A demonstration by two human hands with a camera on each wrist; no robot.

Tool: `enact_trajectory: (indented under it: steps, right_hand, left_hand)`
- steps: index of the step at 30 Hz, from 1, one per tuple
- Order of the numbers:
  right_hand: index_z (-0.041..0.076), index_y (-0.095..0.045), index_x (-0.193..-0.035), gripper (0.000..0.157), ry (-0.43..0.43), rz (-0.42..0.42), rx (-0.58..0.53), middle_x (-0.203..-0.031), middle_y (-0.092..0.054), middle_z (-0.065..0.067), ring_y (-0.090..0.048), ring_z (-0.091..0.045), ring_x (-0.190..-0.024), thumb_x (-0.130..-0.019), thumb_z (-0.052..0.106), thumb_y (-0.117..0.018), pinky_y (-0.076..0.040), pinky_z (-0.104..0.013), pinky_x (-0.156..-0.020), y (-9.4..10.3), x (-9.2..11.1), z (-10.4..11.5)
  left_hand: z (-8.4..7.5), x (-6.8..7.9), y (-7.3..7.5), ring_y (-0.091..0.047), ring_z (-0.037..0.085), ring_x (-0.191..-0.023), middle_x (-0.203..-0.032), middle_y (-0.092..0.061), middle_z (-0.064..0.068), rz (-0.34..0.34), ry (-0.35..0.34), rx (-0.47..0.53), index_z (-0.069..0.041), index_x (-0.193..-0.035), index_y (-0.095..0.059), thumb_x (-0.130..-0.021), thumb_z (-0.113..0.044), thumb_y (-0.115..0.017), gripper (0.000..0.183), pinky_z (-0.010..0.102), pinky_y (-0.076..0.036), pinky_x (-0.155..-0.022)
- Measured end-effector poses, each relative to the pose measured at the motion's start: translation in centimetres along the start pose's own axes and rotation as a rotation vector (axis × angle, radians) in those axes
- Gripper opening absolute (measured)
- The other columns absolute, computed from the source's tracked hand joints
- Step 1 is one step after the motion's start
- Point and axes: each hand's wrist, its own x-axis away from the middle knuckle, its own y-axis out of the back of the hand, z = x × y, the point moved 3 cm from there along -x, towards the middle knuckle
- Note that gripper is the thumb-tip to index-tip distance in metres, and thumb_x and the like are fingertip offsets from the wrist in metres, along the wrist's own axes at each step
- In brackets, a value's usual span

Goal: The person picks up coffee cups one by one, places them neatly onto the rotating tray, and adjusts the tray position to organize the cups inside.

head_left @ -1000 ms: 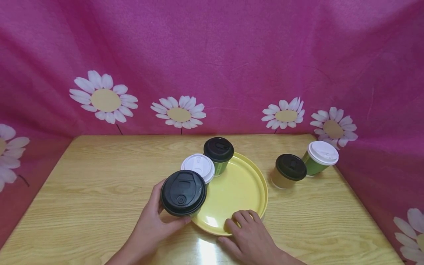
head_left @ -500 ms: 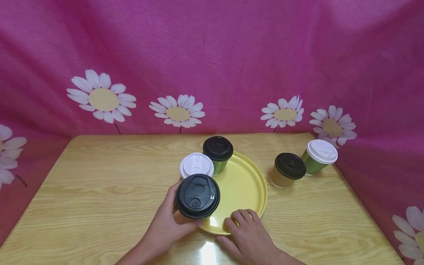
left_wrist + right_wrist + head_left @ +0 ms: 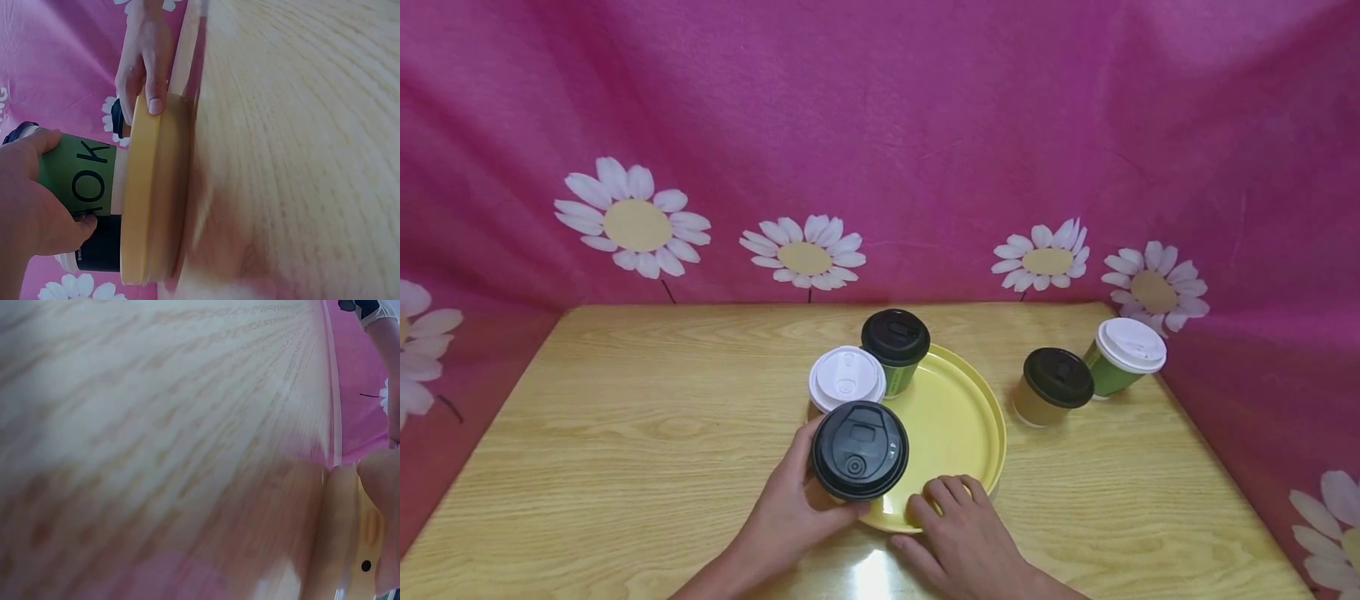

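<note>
A tall green paper cup with a black lid [image 3: 860, 450] is upright in my left hand [image 3: 797, 504], its thumb and fingers wrapped round the sides. In the left wrist view, this lettered green cup [image 3: 75, 178] stands at the near-left part of the round yellow tray [image 3: 139, 200]; whether its base touches is unclear. My right hand [image 3: 958, 533] grips the tray's near rim, thumb outside and fingers over the inside. Behind the held cup, on the tray's left side, are a white-lidded cup [image 3: 847, 377] and a green cup with a black lid [image 3: 895, 337].
To the right of the tray, a tan cup with a black lid [image 3: 1048, 392] and a green cup with a white lid [image 3: 1123, 358] stand on the wooden table [image 3: 625, 433]. A pink curtain with daisies [image 3: 880, 150] borders the table at the back and sides.
My left hand has carried the black-lidded cup rightward and slightly nearer, over the tray, where it also appears lower. The right hand keeps its place on the rim.
</note>
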Motion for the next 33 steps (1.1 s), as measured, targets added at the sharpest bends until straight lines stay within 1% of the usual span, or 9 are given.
enact_trajectory:
  steps: [6, 9, 15, 18, 22, 28, 33]
  right_hand:
    - [0.022, -0.055, -0.083, 0.034, 0.016, -0.022, 0.002, -0.087, -0.047, 0.005, -0.047, -0.016, -0.088, -0.089, 0.054, -0.046, -0.037, -0.038, -0.082, 0.0, 0.0, 0.0]
    - [0.021, -0.055, -0.083, 0.034, 0.024, -0.035, 0.004, -0.087, -0.047, 0.004, -0.047, -0.017, -0.088, -0.088, 0.053, -0.047, -0.037, -0.038, -0.082, 0.0, 0.1, 0.0]
    - [0.021, -0.056, -0.084, 0.035, 0.007, -0.014, 0.005, -0.088, -0.048, 0.004, -0.048, -0.017, -0.089, -0.088, 0.055, -0.046, -0.037, -0.038, -0.083, -0.1, 0.1, 0.0]
    - [0.021, -0.056, -0.084, 0.035, 0.008, -0.021, 0.007, -0.087, -0.048, 0.004, -0.048, -0.017, -0.088, -0.088, 0.055, -0.047, -0.038, -0.038, -0.082, -0.1, 0.1, 0.0]
    - [0.021, -0.055, -0.083, 0.034, 0.014, -0.033, 0.006, -0.086, -0.047, 0.004, -0.048, -0.017, -0.087, -0.088, 0.054, -0.047, -0.038, -0.039, -0.082, -0.2, 0.1, 0.1]
    - [0.021, -0.055, -0.084, 0.034, 0.024, -0.046, 0.014, -0.086, -0.047, 0.004, -0.048, -0.017, -0.087, -0.088, 0.054, -0.047, -0.038, -0.039, -0.081, -0.3, 0.1, 0.1]
    - [0.022, -0.055, -0.082, 0.034, 0.020, -0.058, 0.016, -0.085, -0.047, 0.004, -0.047, -0.017, -0.086, -0.088, 0.054, -0.047, -0.038, -0.039, -0.081, -0.3, 0.0, 0.1]
  left_hand:
    - [0.4, 0.0, -0.4, -0.039, 0.004, -0.121, -0.132, -0.042, -0.015, 0.014, 0.027, -0.064, -0.034, -0.135, -0.033, -0.061, -0.013, -0.086, 0.093, 0.035, -0.029, -0.104]
    - [0.5, -0.1, -0.5, -0.038, 0.004, -0.122, -0.132, -0.042, -0.015, 0.016, 0.033, -0.073, -0.033, -0.135, -0.033, -0.061, -0.012, -0.085, 0.093, 0.035, -0.029, -0.104]
    - [1.0, -0.2, -0.7, -0.038, 0.004, -0.122, -0.133, -0.041, -0.014, 0.037, 0.018, -0.069, -0.032, -0.136, -0.032, -0.062, -0.013, -0.085, 0.093, 0.033, -0.030, -0.104]
    - [1.2, -0.2, -0.9, -0.040, 0.004, -0.121, -0.131, -0.043, -0.015, 0.031, 0.007, -0.085, -0.032, -0.135, -0.033, -0.061, -0.015, -0.085, 0.093, 0.032, -0.030, -0.104]
    - [1.4, -0.2, -1.0, -0.039, 0.005, -0.122, -0.131, -0.043, -0.016, 0.028, -0.003, -0.117, -0.033, -0.135, -0.033, -0.061, -0.015, -0.085, 0.093, 0.034, -0.028, -0.105]
    - [1.7, -0.3, -1.1, -0.036, 0.007, -0.124, -0.133, -0.042, -0.014, 0.051, -0.003, -0.158, -0.032, -0.137, -0.031, -0.062, -0.016, -0.085, 0.094, 0.038, -0.026, -0.105]
    - [1.9, -0.5, -1.1, -0.038, 0.008, -0.122, -0.133, -0.042, -0.012, 0.052, -0.012, -0.208, -0.027, -0.137, -0.032, -0.061, -0.018, -0.084, 0.092, 0.038, -0.028, -0.104]
